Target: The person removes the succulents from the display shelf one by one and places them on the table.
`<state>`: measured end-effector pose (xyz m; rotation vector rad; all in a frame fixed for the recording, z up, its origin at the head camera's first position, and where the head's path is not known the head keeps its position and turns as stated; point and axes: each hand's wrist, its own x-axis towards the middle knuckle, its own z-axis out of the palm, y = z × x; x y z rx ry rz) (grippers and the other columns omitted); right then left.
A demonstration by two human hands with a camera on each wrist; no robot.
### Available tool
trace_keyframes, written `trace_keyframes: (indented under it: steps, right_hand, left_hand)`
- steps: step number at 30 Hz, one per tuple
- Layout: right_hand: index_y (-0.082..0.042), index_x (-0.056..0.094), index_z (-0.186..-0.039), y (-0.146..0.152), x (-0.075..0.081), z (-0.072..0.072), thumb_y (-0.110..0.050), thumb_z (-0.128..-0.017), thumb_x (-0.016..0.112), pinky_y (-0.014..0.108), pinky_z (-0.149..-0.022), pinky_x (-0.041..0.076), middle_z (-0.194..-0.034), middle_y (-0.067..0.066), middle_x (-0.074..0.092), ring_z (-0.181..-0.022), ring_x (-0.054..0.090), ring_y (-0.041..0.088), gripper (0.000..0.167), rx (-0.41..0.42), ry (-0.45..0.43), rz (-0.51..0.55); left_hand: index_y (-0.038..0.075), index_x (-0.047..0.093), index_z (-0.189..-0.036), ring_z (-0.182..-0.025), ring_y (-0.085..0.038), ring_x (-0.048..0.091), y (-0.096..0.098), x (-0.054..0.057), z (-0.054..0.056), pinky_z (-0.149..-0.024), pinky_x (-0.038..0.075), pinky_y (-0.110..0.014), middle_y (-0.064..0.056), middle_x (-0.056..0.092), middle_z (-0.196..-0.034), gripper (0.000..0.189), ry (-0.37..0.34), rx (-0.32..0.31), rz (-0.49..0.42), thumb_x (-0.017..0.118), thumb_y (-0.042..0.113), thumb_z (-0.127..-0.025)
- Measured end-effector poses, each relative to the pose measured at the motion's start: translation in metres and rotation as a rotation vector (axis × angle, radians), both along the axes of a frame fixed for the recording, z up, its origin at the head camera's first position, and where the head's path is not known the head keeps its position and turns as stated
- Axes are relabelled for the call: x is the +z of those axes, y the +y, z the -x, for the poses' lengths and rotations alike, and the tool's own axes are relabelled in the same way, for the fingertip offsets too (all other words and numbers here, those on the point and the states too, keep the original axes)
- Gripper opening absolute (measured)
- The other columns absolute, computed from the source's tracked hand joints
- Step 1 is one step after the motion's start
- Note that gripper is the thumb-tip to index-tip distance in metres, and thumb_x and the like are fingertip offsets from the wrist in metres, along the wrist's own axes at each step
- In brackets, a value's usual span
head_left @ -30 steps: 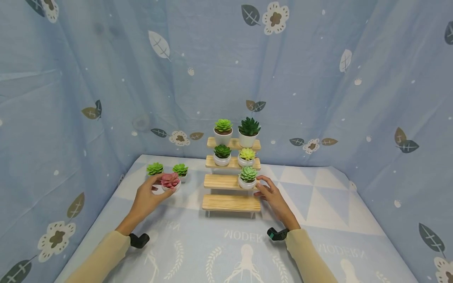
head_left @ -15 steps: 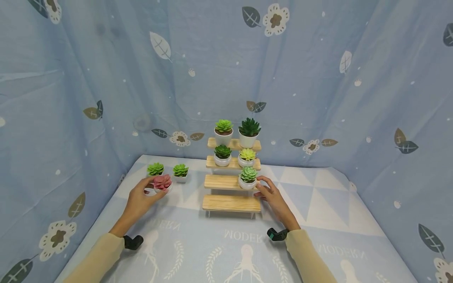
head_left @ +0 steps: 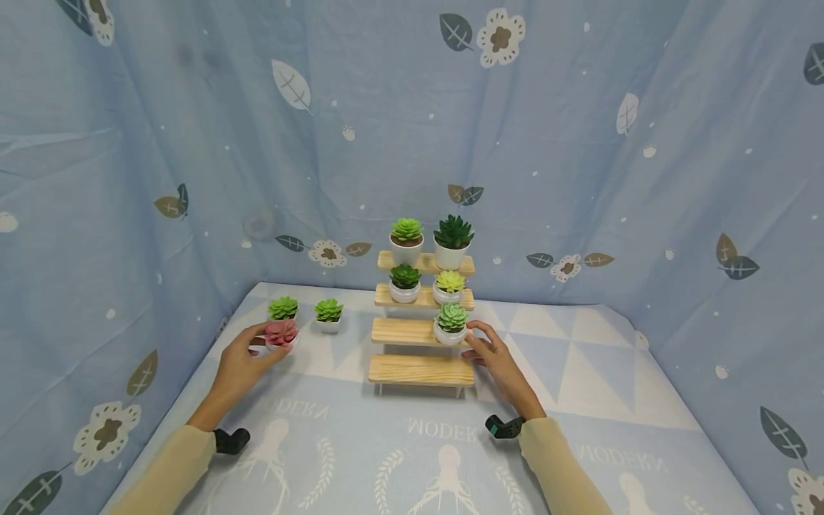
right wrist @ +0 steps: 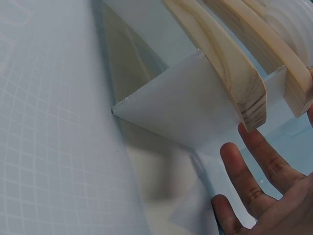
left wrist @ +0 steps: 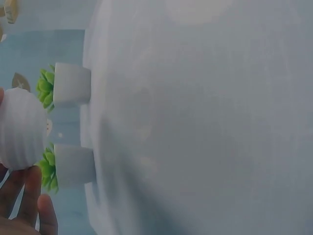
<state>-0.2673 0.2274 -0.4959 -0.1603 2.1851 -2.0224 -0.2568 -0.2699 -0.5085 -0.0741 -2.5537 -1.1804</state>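
Note:
My left hand [head_left: 239,365] pinches a small potted succulent [head_left: 281,332] with red leaves, held above the cloth at the left. In the left wrist view its white ribbed pot [left wrist: 22,129] sits between the fingers, its leaves out of sight. My right hand [head_left: 496,360] touches the right end of a wooden tiered stand [head_left: 421,368], beside a pale green potted succulent [head_left: 451,322] on the second step from the bottom. In the right wrist view the fingers [right wrist: 244,181] spread loosely near the plank ends; thumb contact is mostly cut off.
Two bright green succulents, one left [head_left: 283,307] and one right [head_left: 329,315], stand in square white pots behind my left hand. Several potted succulents fill the stand's upper steps. Patterned blue cloth [head_left: 547,143] walls the table's back and sides.
My left hand has moved left with the red succulent, from in front of the right square pot to in front of the left one. My right hand has stayed put.

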Motion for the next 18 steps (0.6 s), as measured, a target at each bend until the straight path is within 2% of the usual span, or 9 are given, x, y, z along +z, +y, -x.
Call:
trace_keyframes:
  steps: [11,18]
  right_hand:
    - [-0.019,0.046,-0.147,-0.001,-0.001,0.001,-0.035,-0.107,0.058,0.059,-0.111,0.037,-0.136,0.018,0.062,-0.122,0.057,0.050,0.045,0.003,0.000,0.003]
    - [-0.018,0.047,-0.146,0.000,-0.001,0.001,-0.035,-0.107,0.058,0.060,-0.112,0.036,-0.135,0.019,0.063,-0.122,0.056,0.051,0.043,-0.001,0.004,0.008]
  left_hand:
    - [0.003,0.052,-0.147,-0.115,-0.036,0.061,-0.016,-0.006,0.004,-0.090,0.049,-0.040,-0.020,0.061,-0.131,0.075,-0.056,0.023,0.002,0.078,0.047,-0.092]
    - [0.001,0.050,-0.148,-0.115,-0.042,0.061,-0.021,-0.010,0.008,-0.089,0.055,-0.054,-0.024,0.058,-0.134,0.079,-0.087,0.024,-0.004,0.078,0.050,-0.091]
